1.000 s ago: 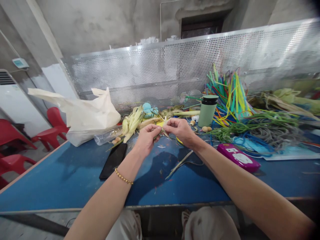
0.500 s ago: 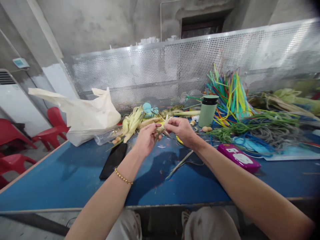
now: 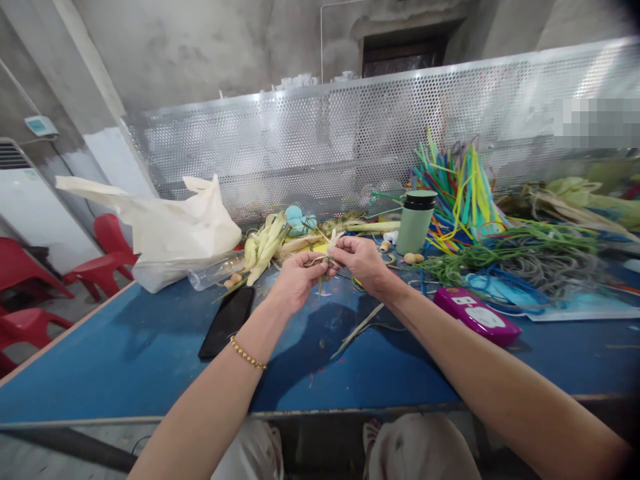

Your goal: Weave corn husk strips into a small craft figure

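Over the middle of the blue table (image 3: 165,353), my left hand (image 3: 299,277) pinches a small piece of pale, husk-like plant strips (image 3: 333,239). My right hand (image 3: 364,261) meets it from the other side, thumb and fingertips closed on the same piece. A pale tip sticks up between the hands and thin ends hang below; the fingers hide the rest. On the table under my right wrist lies a loose dry strip (image 3: 357,331). A pile of pale yellow-green husks (image 3: 265,248) sits beyond my left hand.
Left are a black phone (image 3: 227,323), clear plastic bottle (image 3: 210,272) and white plastic bag (image 3: 185,230). Right stand a green tumbler (image 3: 416,223), a purple box (image 3: 475,317), tangled green cords (image 3: 525,250) and colourful fuzzy stems (image 3: 467,193). A perforated metal screen (image 3: 300,147) closes the back.
My left thumb and fingers have shifted slightly toward my right hand and closed tighter around the strips. My right hand has barely moved.
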The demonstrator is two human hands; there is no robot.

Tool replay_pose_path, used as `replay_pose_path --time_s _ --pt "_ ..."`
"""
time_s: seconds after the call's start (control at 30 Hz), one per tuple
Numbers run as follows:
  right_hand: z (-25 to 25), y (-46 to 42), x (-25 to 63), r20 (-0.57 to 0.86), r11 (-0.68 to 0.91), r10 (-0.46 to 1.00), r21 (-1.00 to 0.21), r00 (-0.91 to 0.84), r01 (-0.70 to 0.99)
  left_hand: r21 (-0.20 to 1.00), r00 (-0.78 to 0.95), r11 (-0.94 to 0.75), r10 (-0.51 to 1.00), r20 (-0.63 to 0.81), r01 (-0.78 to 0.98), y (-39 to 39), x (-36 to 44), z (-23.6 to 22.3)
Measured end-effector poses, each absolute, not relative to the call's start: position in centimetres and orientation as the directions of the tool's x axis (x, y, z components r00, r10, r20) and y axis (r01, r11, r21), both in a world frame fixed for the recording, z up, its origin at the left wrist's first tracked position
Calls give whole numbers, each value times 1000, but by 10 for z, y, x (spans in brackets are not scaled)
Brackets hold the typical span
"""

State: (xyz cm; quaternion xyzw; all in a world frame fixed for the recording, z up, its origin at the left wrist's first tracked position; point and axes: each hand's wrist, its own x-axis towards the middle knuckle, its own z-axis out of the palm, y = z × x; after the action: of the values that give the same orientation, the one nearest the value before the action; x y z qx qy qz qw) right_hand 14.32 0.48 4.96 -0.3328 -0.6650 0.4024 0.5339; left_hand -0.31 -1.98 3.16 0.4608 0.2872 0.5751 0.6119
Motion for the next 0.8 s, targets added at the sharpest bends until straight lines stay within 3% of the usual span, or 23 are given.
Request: replay_pose_path --time_s 0.13,0.27,0.63,0.8 --pt "47 7 144 477 501 852 -862 -216 70 919 132 -101 978 162 -381 -19 -5 30" --pt "47 7 145 520 557 826 -812 -218 174 923 207 -87 963 175 -374 -20 -6 33" --pt "50 -1 138 496 525 825 -850 -270 45 894 33 -284 949 314 -346 -19 2 29" --pt "53 -4 139 490 515 830 -857 -269 28 898 45 -242 960 277 -367 -18 0 30"
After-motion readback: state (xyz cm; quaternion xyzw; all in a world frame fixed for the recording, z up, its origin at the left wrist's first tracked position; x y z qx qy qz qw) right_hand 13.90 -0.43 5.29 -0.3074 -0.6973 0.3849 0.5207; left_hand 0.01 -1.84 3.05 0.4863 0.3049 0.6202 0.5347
